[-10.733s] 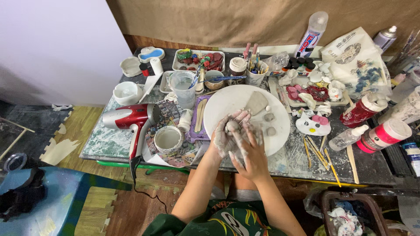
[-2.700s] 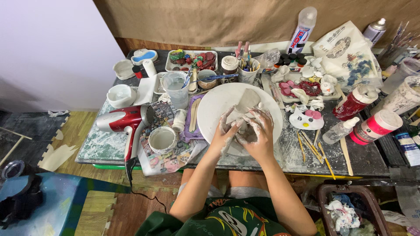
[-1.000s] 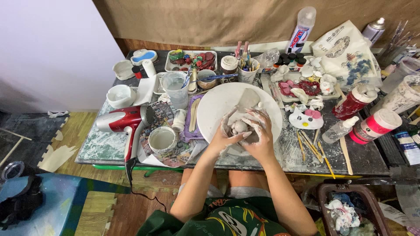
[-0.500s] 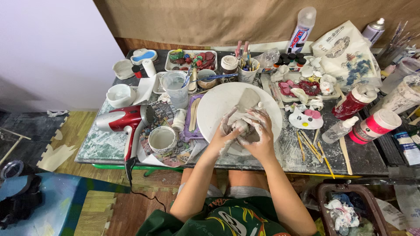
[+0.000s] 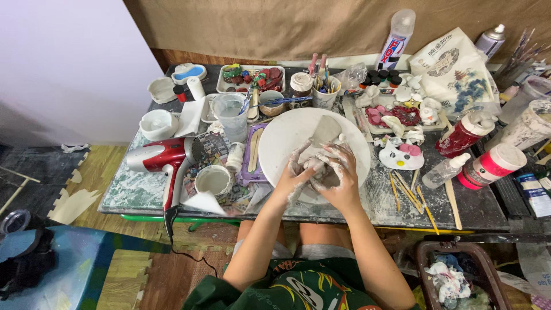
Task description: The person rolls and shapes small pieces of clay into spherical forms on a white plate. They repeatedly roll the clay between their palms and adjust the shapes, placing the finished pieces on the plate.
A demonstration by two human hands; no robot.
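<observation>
Take the round white board (image 5: 287,143) as your landmark and read the table (image 5: 143,189) from its left. Well out to the left lies the red hair dryer (image 5: 163,158), nozzle pointing left and handle hanging toward the table's near edge. Between the dryer and the board stands a small white cup (image 5: 212,179), and behind it a clear plastic cup (image 5: 229,112). Touching the board's left rim is a purple tray (image 5: 248,163) with wooden sticks lying lengthwise in it.

On the board itself, just near of its centre, sits the lump of grey clay (image 5: 317,163). Your left hand (image 5: 294,175) wraps its left side, fingers curled closed against it; your right hand (image 5: 338,181) cups it from the right and over the top, fingers narrowed around the mass. Both palms are pressed in, so the clay lies directly between your hands, neither one nearer than the other. A flat grey slab (image 5: 324,131) rises from the lump toward the board's far rim, its long axis running away from you and tilting slightly right; whether it is joined to the lump, I cannot tell.

Right of the board lies a white cat-face palette (image 5: 400,158), then loose yellow pencils (image 5: 404,192), and farther right a dark red bottle (image 5: 462,135).
</observation>
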